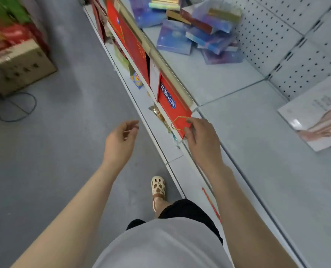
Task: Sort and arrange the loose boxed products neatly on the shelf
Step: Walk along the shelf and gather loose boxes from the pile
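A heap of loose purple and blue boxes (195,31) lies jumbled at the far end of the white upper shelf (238,132), against the pegboard back. A white flat box (315,120) with a pink picture lies at the shelf's right. Red gift boxes (172,101) with gold cord handles stand on the lower shelf, under the upper shelf's edge. My right hand (201,140) is at the near corner of the nearest red box, fingers curled by its gold cord. My left hand (122,140) hangs over the floor with loosely curled fingers, holding nothing.
A cardboard carton (23,66) with red and green bags behind it sits on the grey floor at the left, beside a round wire stand (15,107). My foot in a cream sandal (158,188) is next to the shelf base. Small packets (137,80) lie on the lower shelf.
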Available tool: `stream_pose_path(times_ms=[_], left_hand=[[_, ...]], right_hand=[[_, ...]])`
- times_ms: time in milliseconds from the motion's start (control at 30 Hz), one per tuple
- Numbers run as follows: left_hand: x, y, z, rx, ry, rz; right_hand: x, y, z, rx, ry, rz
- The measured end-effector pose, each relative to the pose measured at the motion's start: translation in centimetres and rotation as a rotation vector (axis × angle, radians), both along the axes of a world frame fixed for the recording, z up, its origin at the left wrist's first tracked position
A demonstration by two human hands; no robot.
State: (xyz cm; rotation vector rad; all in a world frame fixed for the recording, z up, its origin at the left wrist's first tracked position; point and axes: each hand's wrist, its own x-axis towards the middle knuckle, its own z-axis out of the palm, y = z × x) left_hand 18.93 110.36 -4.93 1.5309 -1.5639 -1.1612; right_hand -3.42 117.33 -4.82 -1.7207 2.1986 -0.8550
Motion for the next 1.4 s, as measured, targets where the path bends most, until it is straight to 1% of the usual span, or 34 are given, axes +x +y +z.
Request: stream_pose_path(times_ms=[33,267,467,533,667,767,867,933,1000,1067,1133,1200,1233,1300,1400], left_hand=[[-0.2,-1.3,0.2,0.002,-0.004,0.009],[-1.2,-17.1,3.1,-0.029,-0.003,0.09],[-0.4,-29.0,3.0,-0.058,0.009,0.112],[0.1,-33.7,2.7,-0.07,0.008,0.086],[1.6,-43.4,2.7,-0.072,-0.008,0.01],[2.6,-50.2,3.4,-0.067,-0.033,-0.07],[2.4,-57.0,4.2,-0.084,-0.061,-0.155],[1.5,-60.6,4.5,-0.087,-0.066,-0.2],[0.2,-63.6,4.5,-0.109,-0.062,-0.252],[-1.5,-66.6,4.1,-0.131,-0.051,-0.31],[-3.5,-69.6,3.7,-0.137,-0.056,-0.369],[-5.6,-72.1,3.5,-0.168,-0.075,-0.424],[-6.7,-73.3,3.5,-0.184,-0.079,-0.445],[-8.9,-75.3,3.8,-0.203,-0.085,-0.494],[-11.8,-77.5,4.1,-0.214,-0.102,-0.576]], right_hand=[[-0.2,-1.7,0.1,-0.013,0.009,0.007],[-1.1,-20.7,2.7,-0.063,0.023,0.064],[-1.4,-33.2,2.8,-0.078,0.031,0.057],[-1.2,-37.6,2.6,-0.081,0.01,0.014],[0.2,-45.9,2.8,-0.093,0.045,-0.082],[1.3,-51.2,3.6,-0.114,0.036,-0.15],[1.0,-56.1,4.7,-0.104,0.079,-0.225],[-0.2,-58.5,5.3,-0.078,0.095,-0.307],[-1.9,-60.4,6.0,-0.074,0.124,-0.434],[-4.1,-62.3,6.6,-0.007,0.183,-0.581],[-6.4,-64.1,6.6,0.193,0.209,-0.704],[-8.3,-65.5,6.4,0.375,0.161,-0.754],[-9.1,-66.1,6.3,0.417,0.137,-0.757],[-10.4,-67.3,5.9,0.433,0.105,-0.762],[-12.0,-68.6,6.0,0.382,0.077,-0.781]])
